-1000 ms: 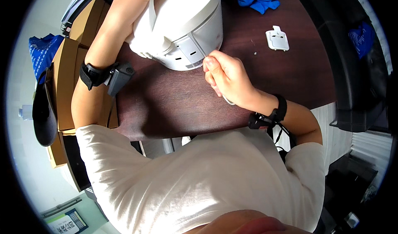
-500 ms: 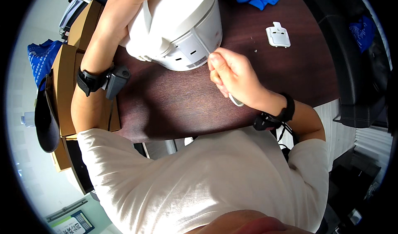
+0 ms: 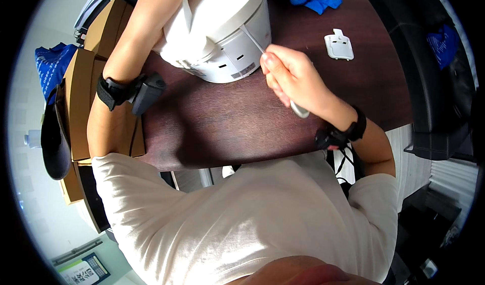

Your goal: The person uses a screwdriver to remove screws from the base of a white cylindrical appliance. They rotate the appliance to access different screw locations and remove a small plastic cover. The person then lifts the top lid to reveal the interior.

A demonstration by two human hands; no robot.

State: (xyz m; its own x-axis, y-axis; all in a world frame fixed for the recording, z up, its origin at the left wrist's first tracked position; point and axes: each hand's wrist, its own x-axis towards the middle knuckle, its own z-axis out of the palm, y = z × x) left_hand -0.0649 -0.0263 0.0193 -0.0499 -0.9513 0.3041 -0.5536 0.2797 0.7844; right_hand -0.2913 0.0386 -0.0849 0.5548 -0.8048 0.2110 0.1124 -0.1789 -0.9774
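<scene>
While left hand [image 3: 162,1] touches white appliance [image 3: 226,27] (grip unclear), right hand [image 3: 293,78] angled leftward, clenching slim tool [image 3: 299,110].

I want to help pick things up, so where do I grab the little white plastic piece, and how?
I'd pinch the white plastic piece by its left and right edges, coming from above: it lies flat on the table, and its narrow tab sticks out at the far end.
</scene>
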